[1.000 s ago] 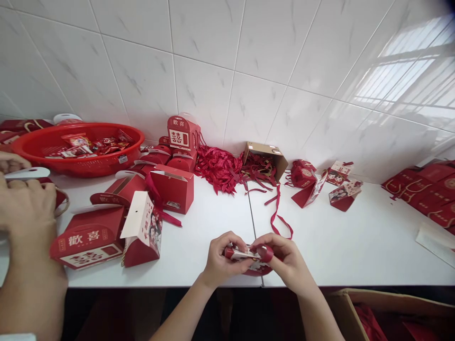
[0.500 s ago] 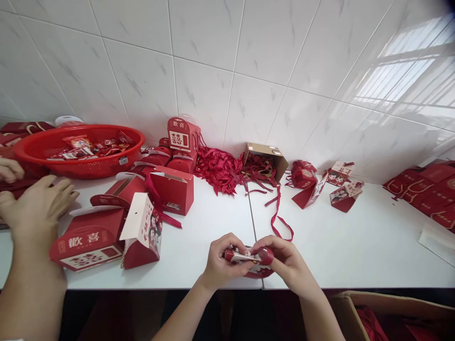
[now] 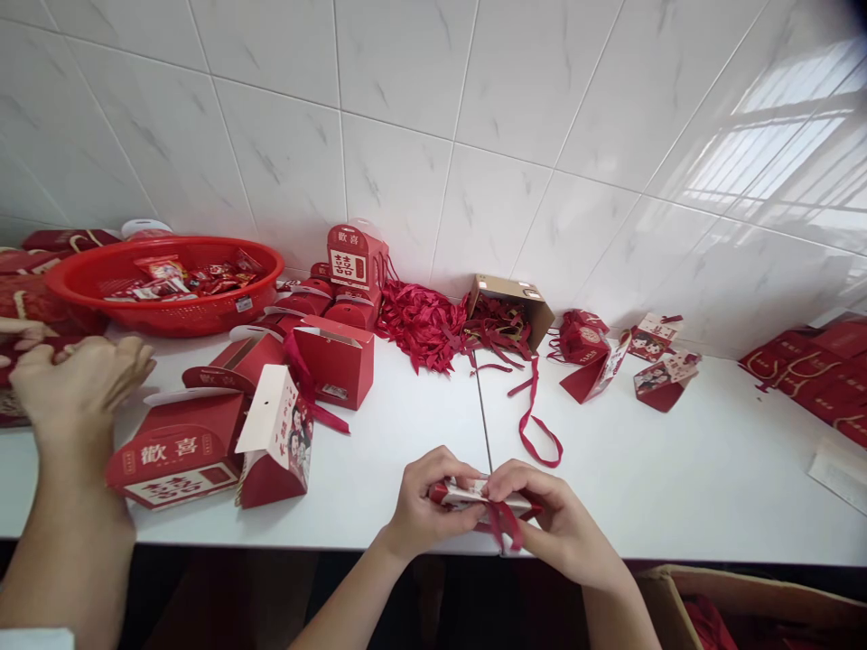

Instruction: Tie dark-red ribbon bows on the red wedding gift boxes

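Note:
Near the table's front edge, my left hand is closed around the left side of a small red-and-white candy box. My right hand pinches a dark red ribbon at the top of the same box, its fingers bent over the right side. The ribbon hangs in a loop down the box's near face. My fingers hide much of the box. Just beyond, another loose ribbon lies curled on the white table.
At left a co-worker's hand rests near a red basket of wrapped sweets. Red boxes, a ribbon heap and a tipped carton stand along the wall. Small boxes and red bags are at right; a cardboard box is below.
My right fingers have shifted over the box top, and the ribbon now hangs down in front instead of curling at the right. The co-worker's hand has closed up. The view has shifted slightly.

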Demonstrator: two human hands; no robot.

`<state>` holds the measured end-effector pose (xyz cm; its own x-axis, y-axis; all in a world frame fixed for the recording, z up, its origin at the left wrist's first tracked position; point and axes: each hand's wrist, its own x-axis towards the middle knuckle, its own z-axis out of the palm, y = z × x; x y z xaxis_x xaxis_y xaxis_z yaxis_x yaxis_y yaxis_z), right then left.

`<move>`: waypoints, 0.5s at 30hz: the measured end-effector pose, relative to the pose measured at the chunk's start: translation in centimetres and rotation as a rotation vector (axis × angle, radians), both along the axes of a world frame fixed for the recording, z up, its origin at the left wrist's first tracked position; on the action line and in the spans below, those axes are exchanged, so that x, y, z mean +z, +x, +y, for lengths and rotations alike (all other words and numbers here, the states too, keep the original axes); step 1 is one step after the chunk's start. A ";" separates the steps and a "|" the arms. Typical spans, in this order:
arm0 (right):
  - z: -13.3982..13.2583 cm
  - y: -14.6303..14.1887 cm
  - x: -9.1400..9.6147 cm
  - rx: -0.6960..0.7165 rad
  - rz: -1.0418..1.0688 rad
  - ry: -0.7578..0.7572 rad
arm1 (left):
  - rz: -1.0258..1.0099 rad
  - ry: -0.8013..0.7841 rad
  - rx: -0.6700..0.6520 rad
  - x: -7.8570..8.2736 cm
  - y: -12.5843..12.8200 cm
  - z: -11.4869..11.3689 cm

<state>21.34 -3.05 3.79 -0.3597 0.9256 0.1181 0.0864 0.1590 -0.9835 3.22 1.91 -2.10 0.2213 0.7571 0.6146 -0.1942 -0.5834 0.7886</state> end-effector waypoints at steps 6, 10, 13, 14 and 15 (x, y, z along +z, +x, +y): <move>-0.6 -0.1 -0.7 -0.046 0.024 0.062 | 0.084 -0.039 -0.139 1.0 -0.7 -0.3; -0.7 -0.3 -1.2 -0.075 0.057 0.066 | 0.106 -0.061 -0.117 1.2 -0.8 -0.8; -0.7 -0.4 -1.5 -0.100 0.090 0.075 | 0.069 -0.058 -0.062 1.3 -0.5 -1.3; -0.8 -0.4 -1.6 -0.110 0.095 0.085 | 0.058 -0.056 -0.043 1.4 -0.4 -1.4; -0.8 -0.4 -1.7 -0.119 0.096 0.096 | 0.051 -0.053 -0.026 1.5 -0.3 -1.6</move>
<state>20.95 -3.82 2.13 -0.2310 0.9437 0.2366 0.0171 0.2471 -0.9688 2.91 0.31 -0.65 0.2714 0.7819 0.5611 -0.1677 -0.5357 0.8276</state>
